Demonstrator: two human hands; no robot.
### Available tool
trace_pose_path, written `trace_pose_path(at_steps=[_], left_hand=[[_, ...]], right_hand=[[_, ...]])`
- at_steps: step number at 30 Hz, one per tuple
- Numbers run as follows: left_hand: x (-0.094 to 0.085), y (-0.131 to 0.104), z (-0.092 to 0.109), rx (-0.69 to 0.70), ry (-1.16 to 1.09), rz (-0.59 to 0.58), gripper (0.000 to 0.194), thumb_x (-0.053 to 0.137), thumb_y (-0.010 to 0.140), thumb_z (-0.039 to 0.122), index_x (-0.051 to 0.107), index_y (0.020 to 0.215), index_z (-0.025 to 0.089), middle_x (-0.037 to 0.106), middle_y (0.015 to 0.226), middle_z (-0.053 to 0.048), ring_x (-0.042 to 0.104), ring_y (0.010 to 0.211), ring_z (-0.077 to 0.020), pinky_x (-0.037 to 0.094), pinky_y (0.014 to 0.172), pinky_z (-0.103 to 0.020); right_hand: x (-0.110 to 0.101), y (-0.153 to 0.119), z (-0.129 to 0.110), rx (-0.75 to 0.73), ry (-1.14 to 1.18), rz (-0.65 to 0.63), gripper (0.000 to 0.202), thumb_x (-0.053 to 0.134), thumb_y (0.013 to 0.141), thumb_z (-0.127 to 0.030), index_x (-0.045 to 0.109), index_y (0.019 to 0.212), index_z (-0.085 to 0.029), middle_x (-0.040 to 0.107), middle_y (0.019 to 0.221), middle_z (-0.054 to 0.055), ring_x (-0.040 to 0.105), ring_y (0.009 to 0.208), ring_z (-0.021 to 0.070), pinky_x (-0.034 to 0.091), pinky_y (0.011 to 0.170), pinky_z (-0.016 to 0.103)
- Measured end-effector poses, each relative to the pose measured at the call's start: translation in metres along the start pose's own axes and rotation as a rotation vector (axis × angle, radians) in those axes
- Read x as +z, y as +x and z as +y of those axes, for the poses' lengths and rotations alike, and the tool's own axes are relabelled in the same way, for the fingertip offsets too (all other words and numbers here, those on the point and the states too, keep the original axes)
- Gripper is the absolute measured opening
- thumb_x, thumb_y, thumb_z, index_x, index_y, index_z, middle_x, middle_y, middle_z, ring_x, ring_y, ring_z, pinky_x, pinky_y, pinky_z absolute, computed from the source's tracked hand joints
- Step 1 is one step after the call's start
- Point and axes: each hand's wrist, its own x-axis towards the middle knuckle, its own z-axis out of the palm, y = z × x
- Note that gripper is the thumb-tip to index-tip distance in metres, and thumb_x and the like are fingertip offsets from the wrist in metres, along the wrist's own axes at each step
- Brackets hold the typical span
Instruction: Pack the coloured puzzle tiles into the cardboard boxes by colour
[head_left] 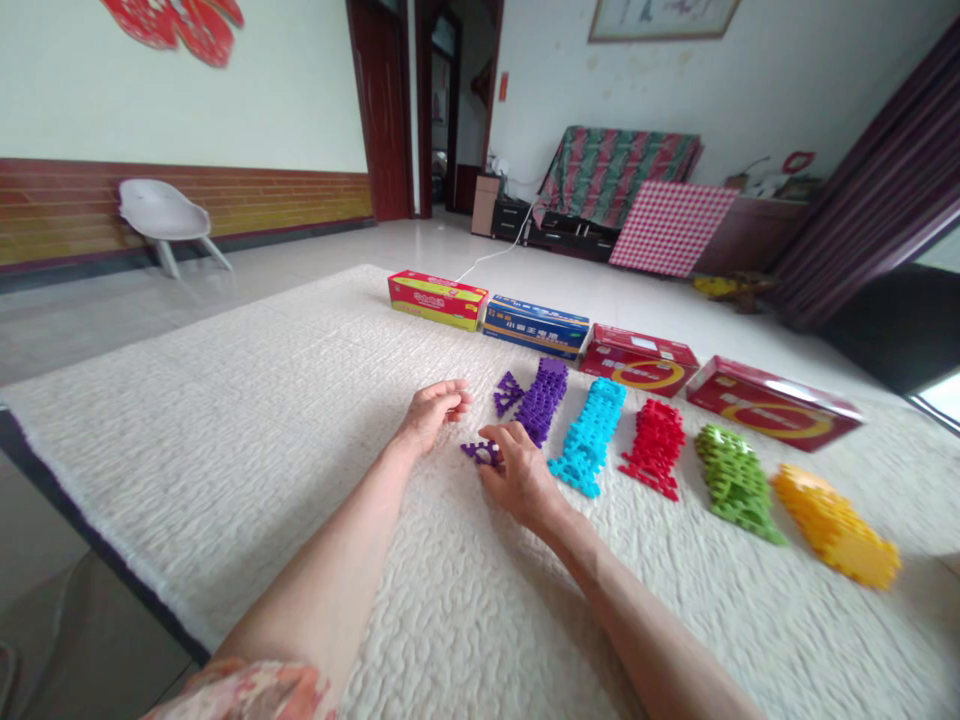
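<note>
My left hand (436, 412) hovers over the pale quilted cover, its fingers loosely curved and apart, with nothing visible in them. Beside it, my right hand (519, 475) has thumb and fingers on a purple interlocking plastic piece (480, 453), which they partly hide. Another small purple piece (508, 393) lies just beyond, next to an overlapping row of purple pieces (543, 400). To the right run similar rows: light blue pieces (592, 435), red pieces (656, 447), green pieces (736, 480) and yellow pieces (836, 525).
Behind the rows stand a red-and-yellow box (437, 300), a blue box (535, 328), a dark red box (639, 360) and another dark red box (772, 402). The quilted cover (225, 430) ends at an edge on the left. A white chair (165, 212) stands farther off.
</note>
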Motion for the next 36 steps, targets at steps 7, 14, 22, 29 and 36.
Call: trace_pose_path(at_steps=[7,14,22,29,36], left_hand=[[0.001,-0.002,0.002,-0.007,-0.002,0.011,0.032,0.067,0.061,0.016,0.069,0.093,0.011,0.07,0.074,-0.005,0.061,0.06,-0.0095,0.044,0.054,-0.018],[0.002,-0.004,0.005,-0.016,0.001,0.017,0.031,0.067,0.061,0.016,0.068,0.092,0.011,0.071,0.075,-0.006,0.061,0.061,-0.0101,0.045,0.054,-0.019],[0.003,-0.004,0.005,-0.021,0.007,0.02,0.03,0.066,0.062,0.016,0.069,0.092,0.012,0.07,0.076,-0.006,0.061,0.062,-0.0102,0.045,0.055,-0.019],[0.003,-0.005,0.006,-0.024,0.0,0.018,0.029,0.066,0.062,0.015,0.069,0.091,0.011,0.07,0.075,-0.006,0.061,0.061,-0.0099,0.045,0.055,-0.019],[0.003,-0.005,0.006,-0.029,0.004,0.021,0.03,0.066,0.061,0.015,0.069,0.091,0.011,0.07,0.074,-0.005,0.061,0.061,-0.0098,0.045,0.054,-0.019]], right_hand=[[-0.005,0.001,-0.002,-0.09,-0.029,-0.066,0.02,0.054,0.081,-0.008,0.065,0.095,-0.017,0.06,0.081,0.004,0.057,0.072,0.0137,0.041,0.065,0.023],[-0.025,0.007,0.005,0.006,-0.021,0.03,0.021,0.057,0.079,-0.01,0.064,0.098,-0.017,0.066,0.078,0.002,0.057,0.066,0.0121,0.041,0.064,0.023],[-0.044,0.011,0.013,0.062,-0.15,0.101,0.017,0.056,0.08,-0.016,0.067,0.092,-0.018,0.066,0.078,0.003,0.059,0.067,0.0134,0.044,0.066,0.025],[-0.045,0.01,0.013,0.085,-0.188,-0.003,0.017,0.054,0.08,-0.014,0.069,0.087,-0.019,0.068,0.077,0.003,0.061,0.069,0.0147,0.045,0.067,0.025],[-0.044,0.008,0.015,0.14,-0.293,0.027,0.019,0.056,0.082,-0.018,0.068,0.096,-0.018,0.065,0.087,0.007,0.061,0.076,0.017,0.045,0.07,0.027]])
